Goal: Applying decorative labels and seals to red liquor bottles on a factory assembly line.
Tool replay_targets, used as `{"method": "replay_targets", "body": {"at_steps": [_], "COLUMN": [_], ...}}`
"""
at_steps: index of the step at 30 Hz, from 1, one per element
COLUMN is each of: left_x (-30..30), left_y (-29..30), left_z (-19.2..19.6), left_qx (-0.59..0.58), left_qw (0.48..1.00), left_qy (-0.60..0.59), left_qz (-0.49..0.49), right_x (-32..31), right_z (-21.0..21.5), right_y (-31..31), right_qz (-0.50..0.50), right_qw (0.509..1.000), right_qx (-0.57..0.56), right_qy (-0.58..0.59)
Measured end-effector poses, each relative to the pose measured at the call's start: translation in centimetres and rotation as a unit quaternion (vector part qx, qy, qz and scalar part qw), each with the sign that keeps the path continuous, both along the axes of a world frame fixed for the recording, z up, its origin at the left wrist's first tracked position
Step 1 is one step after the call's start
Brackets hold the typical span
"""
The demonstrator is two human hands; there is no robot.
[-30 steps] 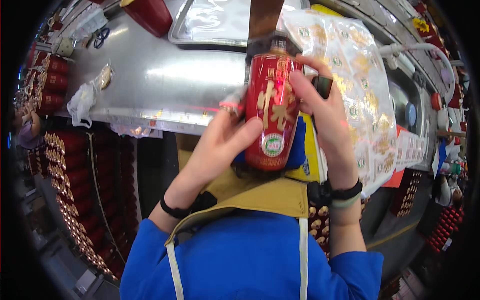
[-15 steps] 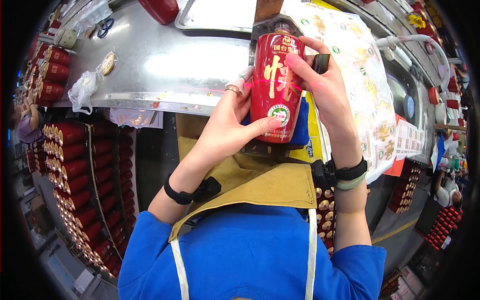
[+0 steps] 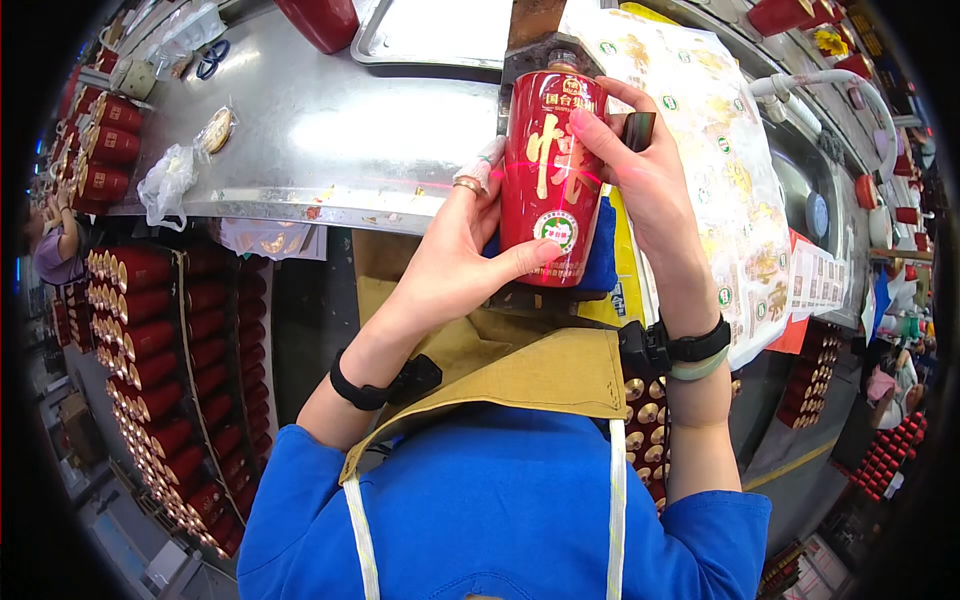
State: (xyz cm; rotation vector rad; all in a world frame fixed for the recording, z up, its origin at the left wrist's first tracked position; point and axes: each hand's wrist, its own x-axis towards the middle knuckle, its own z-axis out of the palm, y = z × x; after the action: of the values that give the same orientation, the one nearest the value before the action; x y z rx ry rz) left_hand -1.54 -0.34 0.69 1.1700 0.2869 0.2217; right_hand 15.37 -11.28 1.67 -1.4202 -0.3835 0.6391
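Red glazed bottle, upper centre of frame above the steel bench, gripped at the body by left hand and right hand, fingers clenched around it; likely heavy, rigid, slick, breakable.

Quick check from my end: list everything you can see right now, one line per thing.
Red bottle: one, red with gold lettering, held upright above the counter edge.
Metal counter: one, steel, across the top.
Metal tray: one, silver, on the counter behind the bottle.
Scissors: one, blue-handled, counter's far left.
Plastic bag: one, clear, at the counter's left edge.
Printed sheet: one, white and yellow, right of the bottle.
Racked red bottles: many, red, lower left.
Left hand: on the bottle's left side.
Right hand: on its right side.
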Motion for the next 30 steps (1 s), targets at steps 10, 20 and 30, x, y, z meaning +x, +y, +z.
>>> {"method": "replay_targets", "body": {"at_steps": [10,20,30], "left_x": [-0.4,-0.5,-0.5], "left_y": [-0.7,-0.8,-0.9], "left_z": [0.3,0.0,-0.1], "left_qx": [0.054,0.050,0.049], "left_qw": [0.998,0.999,0.999], "left_qy": [-0.009,-0.015,-0.013], "left_qz": [0.009,0.010,0.011], "right_x": [-1.1,-2.3,-2.6], "right_z": [1.2,-0.1,0.1], "right_y": [-2.3,-0.8,-0.7], "right_qz": [-0.007,-0.036,-0.042], "right_qw": [0.999,0.999,0.999], "right_qx": [-0.038,-0.003,-0.005], "right_qy": [-0.012,-0.015,-0.014]}}
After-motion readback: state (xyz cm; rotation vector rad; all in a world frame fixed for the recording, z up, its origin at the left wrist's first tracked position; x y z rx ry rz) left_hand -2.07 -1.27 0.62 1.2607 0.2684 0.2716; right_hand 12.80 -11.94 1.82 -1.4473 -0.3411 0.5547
